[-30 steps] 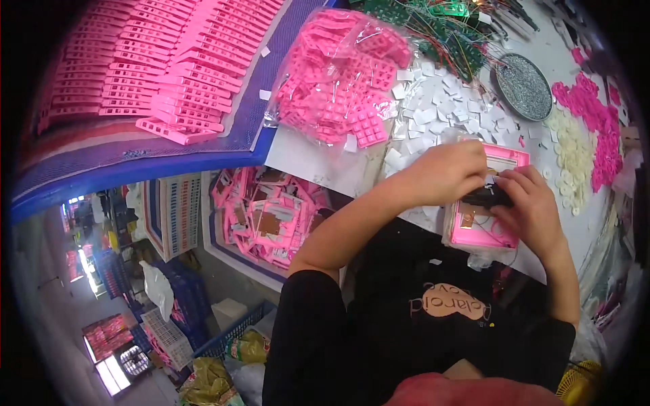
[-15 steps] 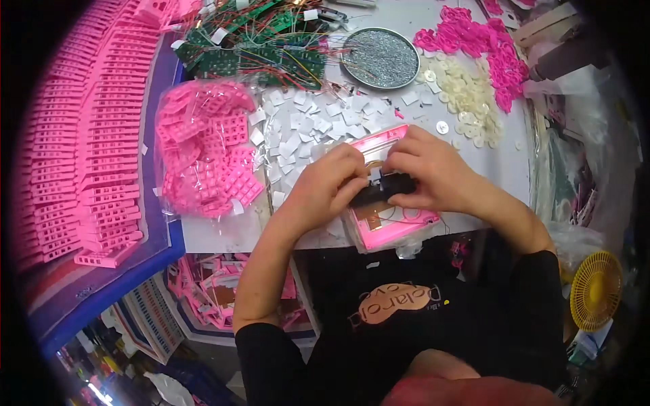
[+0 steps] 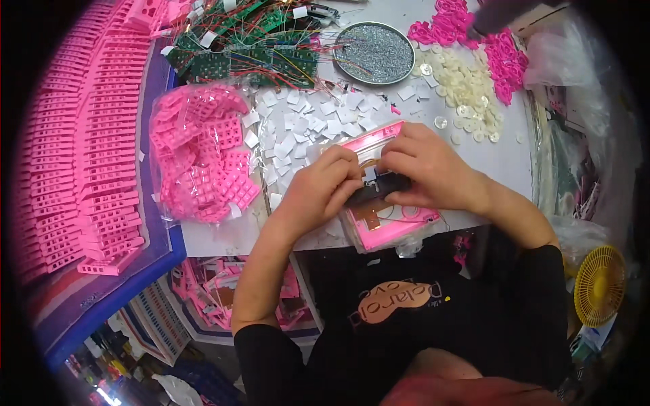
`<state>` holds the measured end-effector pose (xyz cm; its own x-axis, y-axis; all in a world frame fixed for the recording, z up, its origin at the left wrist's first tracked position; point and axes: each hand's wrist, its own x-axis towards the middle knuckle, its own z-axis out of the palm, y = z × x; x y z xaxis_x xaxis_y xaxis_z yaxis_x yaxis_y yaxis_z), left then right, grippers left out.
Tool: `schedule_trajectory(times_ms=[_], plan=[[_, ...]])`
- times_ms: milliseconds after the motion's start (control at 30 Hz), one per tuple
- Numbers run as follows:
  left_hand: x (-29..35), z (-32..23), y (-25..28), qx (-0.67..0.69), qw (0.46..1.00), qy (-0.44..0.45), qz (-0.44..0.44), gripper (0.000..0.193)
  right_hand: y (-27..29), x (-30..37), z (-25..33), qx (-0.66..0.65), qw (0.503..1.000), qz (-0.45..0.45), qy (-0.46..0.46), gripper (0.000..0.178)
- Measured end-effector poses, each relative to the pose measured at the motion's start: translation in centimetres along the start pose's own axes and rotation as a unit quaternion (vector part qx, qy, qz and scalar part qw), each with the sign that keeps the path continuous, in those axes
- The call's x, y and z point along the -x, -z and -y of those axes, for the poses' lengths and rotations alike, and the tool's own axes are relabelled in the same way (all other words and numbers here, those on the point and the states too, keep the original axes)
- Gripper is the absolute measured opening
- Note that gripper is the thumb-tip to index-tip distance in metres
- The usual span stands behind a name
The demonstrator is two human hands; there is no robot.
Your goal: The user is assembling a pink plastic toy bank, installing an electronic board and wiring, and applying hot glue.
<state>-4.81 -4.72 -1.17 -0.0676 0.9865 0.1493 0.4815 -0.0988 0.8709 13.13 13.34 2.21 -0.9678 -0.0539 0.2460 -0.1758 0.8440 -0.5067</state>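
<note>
- Pink case [image 3: 389, 235], one: lay on the white bench [image 3: 220, 241] near its front edge, in front of the person, set at a tilt, with clear plastic [image 3: 409, 246] showing at its lower edge.
- Black block [image 3: 369, 193], one: sat across the middle of the pink case, between the two hands.
- Left hand [image 3: 328, 181], bare: grip closed, thumb and fingers pinching the left end of the black block.
- Right hand [image 3: 421, 166], bare: grip closed too — fingers bent over the right end of the same block, thumb below.
- White paper squares [image 3: 325, 115], many: scattered loose just beyond the left hand.
- Green circuit boards [image 3: 250, 62], heaped: lay at the far left of the bench, thin coloured wires trailing over them.
- Round dish [image 3: 374, 82], one: held small grey metal bits [image 3: 374, 51].
- Cream discs [image 3: 467, 88], many: piled right of the dish, beside magenta pieces [image 3: 511, 64].
- Clear bag [image 3: 158, 132], one: filled with pink button pads [image 3: 203, 122], left of the paper squares.
- Pink frames [image 3: 112, 142], in rows: stacked at far left — well apart from the hands.
- Yellow fan guard [image 3: 599, 285], one: stood at right.
</note>
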Motion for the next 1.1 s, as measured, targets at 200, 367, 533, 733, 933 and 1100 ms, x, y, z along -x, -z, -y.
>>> schedule_trajectory(times_ms=[200, 367, 533, 733, 933, 1100], plan=[[-0.6, -0.3, 1.0, 0.008, 0.999, -0.011, 0.029, 0.011, -0.4, 0.3, -0.4, -0.038, 0.998, 0.021, -0.041, 0.049], [-0.2, -0.4, 0.1, -0.014, 1.000, -0.017, 0.014, 0.013, -0.7, 0.4, -0.6, -0.033, 0.999, 0.019, -0.027, 0.051], [-0.2, 0.1, 0.3, 0.057, 0.998, 0.025, -0.024, 0.009, -0.3, 0.2, -0.9, -0.037, 0.998, 0.036, -0.046, 0.049], [0.2, 0.9, -0.3, 0.158, 0.980, 0.111, -0.054, 0.009, -1.7, -0.8, 0.1, -0.002, 0.993, -0.116, -0.008, 0.035], [0.1, -0.1, -0.5, 0.059, 0.987, 0.117, -0.092, 0.011, -2.4, -1.7, -0.4, -0.030, 0.990, -0.136, -0.005, 0.022], [-0.3, -1.2, -1.1, -0.024, 0.985, 0.051, -0.162, 0.011, -2.2, -1.8, -0.4, -0.031, 0.991, -0.130, -0.021, 0.019]])
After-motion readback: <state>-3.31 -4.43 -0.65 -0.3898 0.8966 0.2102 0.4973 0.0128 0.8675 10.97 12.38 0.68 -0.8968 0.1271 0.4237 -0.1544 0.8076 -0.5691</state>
